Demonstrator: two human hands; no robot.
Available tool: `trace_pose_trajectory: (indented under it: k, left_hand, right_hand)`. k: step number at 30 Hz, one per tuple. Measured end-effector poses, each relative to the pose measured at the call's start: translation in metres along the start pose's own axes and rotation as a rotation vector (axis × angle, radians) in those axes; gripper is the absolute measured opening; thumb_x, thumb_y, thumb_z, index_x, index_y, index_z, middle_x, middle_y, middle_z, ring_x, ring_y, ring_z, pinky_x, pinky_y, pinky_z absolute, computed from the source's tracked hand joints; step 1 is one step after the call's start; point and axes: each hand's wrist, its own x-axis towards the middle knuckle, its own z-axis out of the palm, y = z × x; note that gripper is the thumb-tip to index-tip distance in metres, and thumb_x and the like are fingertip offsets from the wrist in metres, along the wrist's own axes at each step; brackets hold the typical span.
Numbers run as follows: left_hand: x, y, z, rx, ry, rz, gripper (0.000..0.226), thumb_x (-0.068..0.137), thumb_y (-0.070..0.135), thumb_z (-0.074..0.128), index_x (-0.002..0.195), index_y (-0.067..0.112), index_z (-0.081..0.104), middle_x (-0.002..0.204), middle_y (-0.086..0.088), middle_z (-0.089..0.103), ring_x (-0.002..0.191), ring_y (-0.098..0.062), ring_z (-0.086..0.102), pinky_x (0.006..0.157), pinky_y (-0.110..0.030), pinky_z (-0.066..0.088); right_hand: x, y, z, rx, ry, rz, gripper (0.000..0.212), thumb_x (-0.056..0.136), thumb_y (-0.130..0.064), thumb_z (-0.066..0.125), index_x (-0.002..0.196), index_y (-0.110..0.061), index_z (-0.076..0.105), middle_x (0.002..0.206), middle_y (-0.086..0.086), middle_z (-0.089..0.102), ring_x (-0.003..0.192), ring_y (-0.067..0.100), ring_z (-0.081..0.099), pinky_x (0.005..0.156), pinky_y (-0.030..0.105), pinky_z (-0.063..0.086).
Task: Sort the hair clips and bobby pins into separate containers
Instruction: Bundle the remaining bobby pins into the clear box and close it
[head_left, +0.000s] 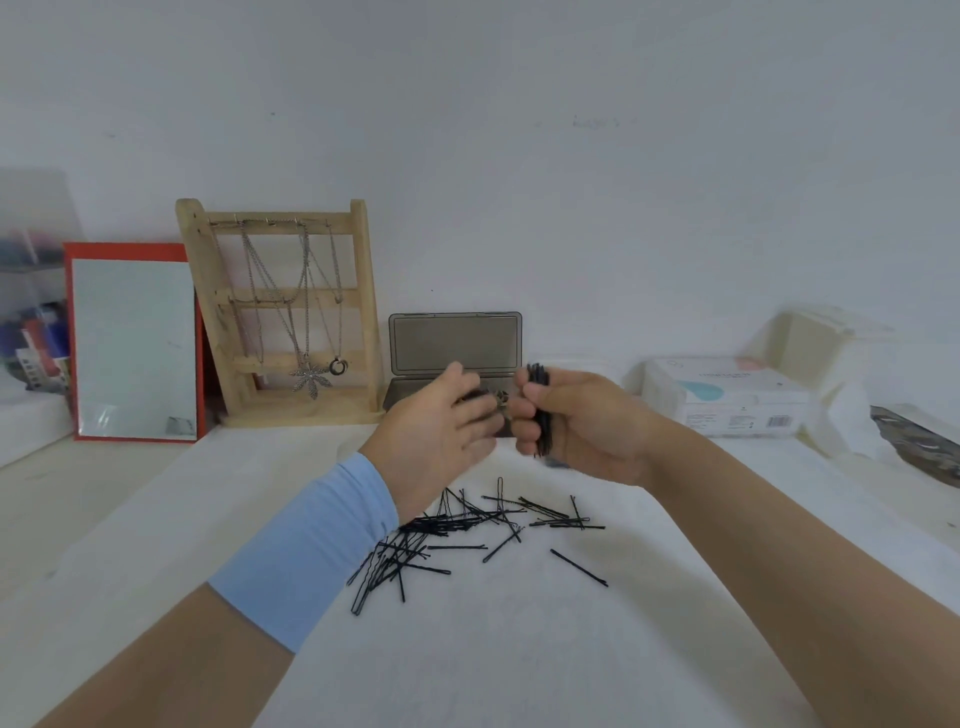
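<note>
Your right hand (582, 426) is fisted around a bundle of bobby pins (540, 410) just in front of the open grey case (454, 343). Your left hand (441, 431) is blurred, grip unclear. Loose bobby pins (467, 530) lie nearer you than the case.

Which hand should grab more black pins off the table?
Probably the left hand. It hangs right above the loose black metal bobby pins on the white table, while the right hand is closed around a full bundle of pins.
</note>
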Motion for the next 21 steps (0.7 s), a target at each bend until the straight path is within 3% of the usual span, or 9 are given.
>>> trace_pose_trajectory:
  k: [2, 5, 8, 11, 14, 16, 18, 21]
  left_hand:
    - [-0.005, -0.002, 0.003, -0.220, -0.082, -0.132, 0.069, 0.100, 0.052, 0.037, 0.140, -0.004, 0.040, 0.136, -0.029, 0.053, 0.123, -0.041, 0.055, 0.099, -0.050, 0.046]
    - [-0.011, -0.003, 0.009, -0.533, -0.212, -0.190, 0.079, 0.101, 0.048, 0.037, 0.134, -0.024, 0.033, 0.130, -0.043, 0.049, 0.124, -0.053, 0.048, 0.095, -0.056, 0.044]
    - [-0.011, 0.001, 0.017, -0.725, -0.249, -0.152, 0.078, 0.103, 0.041, 0.037, 0.133, -0.030, 0.025, 0.133, -0.050, 0.038, 0.130, -0.058, 0.035, 0.102, -0.062, 0.033]
    - [-0.006, 0.001, 0.019, -0.747, -0.247, -0.158, 0.079, 0.102, 0.040, 0.039, 0.136, -0.029, 0.022, 0.134, -0.049, 0.039, 0.131, -0.058, 0.036, 0.105, -0.062, 0.032]
    - [0.005, 0.005, 0.019, -0.388, -0.190, -0.192, 0.073, 0.102, 0.041, 0.039, 0.144, -0.016, 0.023, 0.137, -0.042, 0.043, 0.124, -0.052, 0.049, 0.099, -0.055, 0.044]
    - [0.014, 0.010, 0.020, -0.089, -0.100, -0.146, 0.063, 0.103, 0.039, 0.039, 0.146, -0.007, 0.030, 0.140, -0.033, 0.046, 0.120, -0.044, 0.054, 0.096, -0.048, 0.048]
    - [0.026, 0.017, 0.026, 0.121, -0.013, -0.038, 0.049, 0.104, 0.035, 0.040, 0.140, 0.001, 0.042, 0.134, -0.023, 0.056, 0.119, -0.034, 0.058, 0.100, -0.041, 0.047]
    - [0.045, 0.020, 0.039, 0.411, 0.046, 0.060, 0.018, 0.104, 0.027, 0.043, 0.104, 0.017, 0.058, 0.109, -0.007, 0.064, 0.099, -0.017, 0.061, 0.089, -0.028, 0.048]
  right_hand:
    - [0.003, -0.001, -0.002, 0.027, 0.103, -0.141, 0.019, 0.104, -0.001, 0.033, 0.095, -0.013, 0.045, 0.072, 0.003, 0.046, 0.062, 0.019, 0.044, 0.063, 0.032, 0.040]
    - [0.007, 0.001, -0.004, -0.203, 0.218, -0.279, 0.021, 0.104, 0.000, 0.034, 0.093, -0.014, 0.044, 0.070, 0.000, 0.048, 0.064, 0.019, 0.045, 0.071, 0.034, 0.037]
    - [0.006, 0.000, -0.006, -0.376, 0.252, -0.307, 0.021, 0.103, -0.002, 0.035, 0.093, -0.017, 0.046, 0.072, -0.002, 0.052, 0.070, 0.020, 0.048, 0.071, 0.036, 0.034]
    - [0.004, -0.004, -0.009, -0.335, 0.203, -0.262, 0.021, 0.104, -0.001, 0.034, 0.098, -0.016, 0.047, 0.073, 0.000, 0.052, 0.067, 0.020, 0.050, 0.067, 0.032, 0.038]
    - [-0.001, -0.018, -0.020, -0.293, 0.225, -0.223, 0.020, 0.103, 0.000, 0.035, 0.100, -0.014, 0.049, 0.070, 0.001, 0.049, 0.059, 0.017, 0.042, 0.067, 0.032, 0.046]
    - [-0.002, -0.031, -0.035, -0.433, 0.301, -0.185, 0.022, 0.102, 0.002, 0.036, 0.102, -0.015, 0.051, 0.069, 0.000, 0.048, 0.057, 0.016, 0.037, 0.062, 0.029, 0.045]
    - [-0.001, -0.040, -0.052, -0.695, 0.375, -0.119, 0.024, 0.099, 0.001, 0.035, 0.103, -0.014, 0.053, 0.071, 0.001, 0.048, 0.059, 0.015, 0.037, 0.058, 0.025, 0.037]
    - [0.009, -0.046, -0.073, -1.223, 0.361, 0.024, 0.027, 0.099, -0.002, 0.034, 0.103, -0.016, 0.057, 0.081, -0.001, 0.051, 0.071, 0.016, 0.044, 0.058, 0.023, 0.034]
